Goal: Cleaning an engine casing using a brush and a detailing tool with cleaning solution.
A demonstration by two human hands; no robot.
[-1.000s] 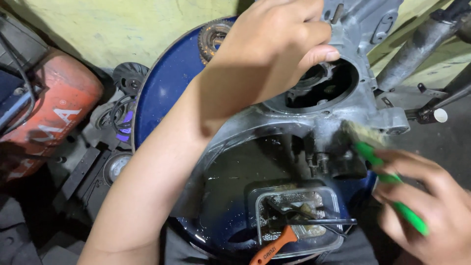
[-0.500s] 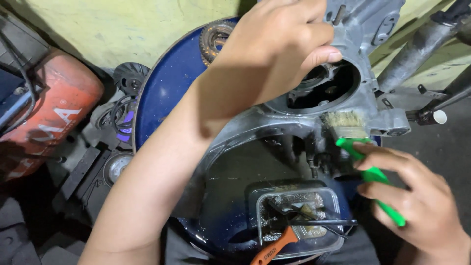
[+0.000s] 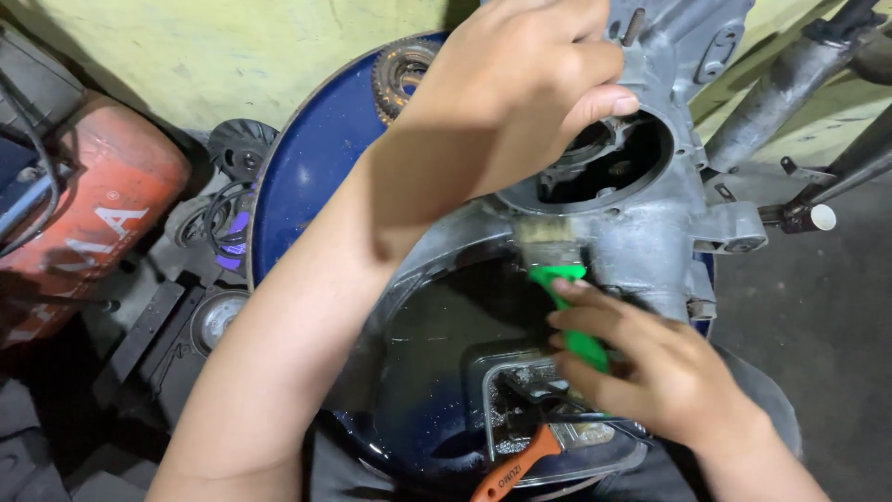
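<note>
Now the left hand (image 3: 520,84) grips the grey cast-metal engine casing (image 3: 650,186) while right-hand fingers (image 3: 595,325) close round a green-handled bristle brush (image 3: 557,279), mid-scrub; next strokes likely need steadiness.

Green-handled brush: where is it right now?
In the head view, the green-handled brush is right of centre, held in the right hand, its bristles against the grey metal casing just below its round opening.

Orange-handled tool (image 3: 517,468) cut off by bottom edge.
</note>
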